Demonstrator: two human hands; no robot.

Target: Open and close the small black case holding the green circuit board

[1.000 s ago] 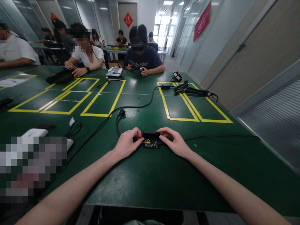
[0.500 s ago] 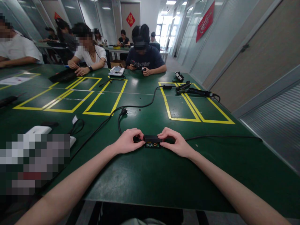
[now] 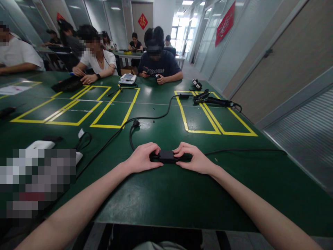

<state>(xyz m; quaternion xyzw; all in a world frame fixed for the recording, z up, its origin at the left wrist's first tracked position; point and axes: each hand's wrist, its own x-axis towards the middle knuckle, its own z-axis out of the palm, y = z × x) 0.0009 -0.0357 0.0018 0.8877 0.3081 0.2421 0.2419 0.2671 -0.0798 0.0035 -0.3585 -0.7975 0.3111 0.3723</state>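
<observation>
A black power adapter (image 3: 167, 156) lies on the green table in front of me, its dark casing covering the top. My left hand (image 3: 142, 158) pinches its left end between thumb and fingers. At the opposite end, my right hand (image 3: 195, 158) grips the casing with thumb and fingertips. A short cord with a black plug (image 3: 135, 124) runs out past my left hand. From behind my right hand a thin black cable (image 3: 246, 150) stretches to the right. No circuit board shows now.
A long black cable (image 3: 109, 141) crosses the green table (image 3: 145, 208). Yellow tape rectangles (image 3: 204, 132) mark its far half, where a black clamp-like tool (image 3: 217, 101) lies. White devices (image 3: 39, 145) sit at the left. Across the table, a person in dark blue (image 3: 166, 64) handles black parts.
Half a second ago the black cover was tilted up and a green circuit board showed beneath it. Now the cover lies flat over the board. The view has shifted slightly.
</observation>
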